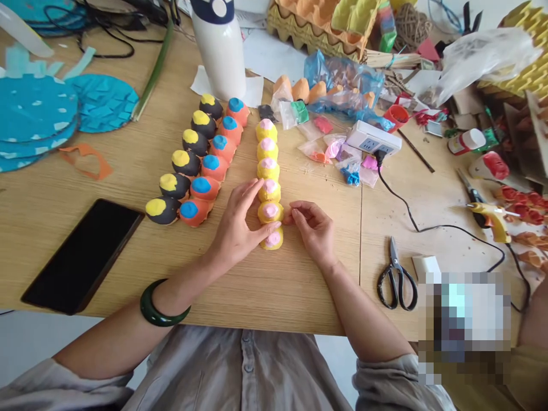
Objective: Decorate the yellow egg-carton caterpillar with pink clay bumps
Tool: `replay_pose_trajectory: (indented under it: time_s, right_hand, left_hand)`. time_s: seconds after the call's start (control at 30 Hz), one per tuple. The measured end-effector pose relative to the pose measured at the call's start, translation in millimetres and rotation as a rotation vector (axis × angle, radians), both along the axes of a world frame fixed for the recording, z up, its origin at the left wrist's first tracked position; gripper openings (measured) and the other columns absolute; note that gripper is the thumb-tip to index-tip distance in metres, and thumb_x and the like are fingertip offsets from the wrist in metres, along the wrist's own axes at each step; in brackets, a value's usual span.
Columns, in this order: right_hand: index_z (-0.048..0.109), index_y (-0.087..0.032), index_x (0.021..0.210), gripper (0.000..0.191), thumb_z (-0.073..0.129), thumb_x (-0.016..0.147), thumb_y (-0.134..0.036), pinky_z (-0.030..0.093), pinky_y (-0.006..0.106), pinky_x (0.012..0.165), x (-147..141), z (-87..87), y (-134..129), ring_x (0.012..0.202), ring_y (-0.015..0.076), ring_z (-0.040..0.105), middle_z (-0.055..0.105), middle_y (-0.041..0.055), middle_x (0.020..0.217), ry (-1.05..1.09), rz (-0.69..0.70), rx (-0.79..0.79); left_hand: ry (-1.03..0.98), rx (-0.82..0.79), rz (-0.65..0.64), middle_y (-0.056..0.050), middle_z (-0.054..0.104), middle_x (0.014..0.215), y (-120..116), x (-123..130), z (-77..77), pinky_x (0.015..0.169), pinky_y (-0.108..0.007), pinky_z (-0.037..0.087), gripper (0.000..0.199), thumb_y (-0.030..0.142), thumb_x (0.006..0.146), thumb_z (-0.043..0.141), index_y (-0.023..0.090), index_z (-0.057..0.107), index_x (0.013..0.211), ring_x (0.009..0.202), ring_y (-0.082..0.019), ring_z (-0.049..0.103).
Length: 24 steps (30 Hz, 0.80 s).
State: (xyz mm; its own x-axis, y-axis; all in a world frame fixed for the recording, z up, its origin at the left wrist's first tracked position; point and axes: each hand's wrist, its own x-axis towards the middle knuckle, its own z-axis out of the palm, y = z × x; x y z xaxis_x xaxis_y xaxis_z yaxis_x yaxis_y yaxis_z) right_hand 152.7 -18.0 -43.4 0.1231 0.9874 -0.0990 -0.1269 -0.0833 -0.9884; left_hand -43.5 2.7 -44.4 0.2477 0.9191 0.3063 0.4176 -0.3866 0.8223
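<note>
A row of yellow egg-carton cups with pink tops runs up the middle of the wooden table. My left hand lies just left of its lower end, fingers apart, with the thumb tip on the lowest cups. My right hand is at the row's right side, its bunched fingertips against a cup. Anything between those fingertips is hidden. To the left stand a row of orange cups with blue tops and a row of black cups with yellow tops.
A black phone lies at the left, and black-handled scissors at the right. Farther back are a white bottle, a power strip with a black cord, and bags of clay. A yellow glue gun lies at the far right.
</note>
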Motion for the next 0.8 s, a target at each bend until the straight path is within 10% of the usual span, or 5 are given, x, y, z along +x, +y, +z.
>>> replay_pose_trajectory:
  time_s: [0.4, 0.8]
  right_hand:
    - [0.068, -0.023, 0.093, 0.038, 0.084, 0.085, -0.057, 0.057, 0.026, 0.054, 1.0, 6.2, -6.8, 0.055, 0.0104, 0.061, 0.069, -0.0033, 0.075, 0.026, -0.021, -0.012]
    - [0.072, -0.021, 0.077, 0.034, 0.085, 0.087, -0.051, 0.045, 0.021, 0.038, 3.7, 12.9, -8.4, 0.043, 0.0067, 0.046, 0.060, -0.0060, 0.060, 0.303, 0.010, -0.025]
  left_hand:
    - [-0.192, -0.161, -0.084, -0.014, 0.047, 0.163, -8.0, 6.9, 4.4, 0.115, -0.049, 0.059, 0.071, 0.026, 0.089, 0.079, 0.031, 0.054, 0.156, 0.149, -0.033, 0.054]
    - [-0.022, 0.131, -0.079, -0.004, 0.080, 0.119, -3.2, 19.9, 48.4, 0.111, -0.042, 0.058, 0.017, 0.026, 0.104, 0.064, 0.026, 0.078, 0.115, 0.121, -0.022, 0.073]
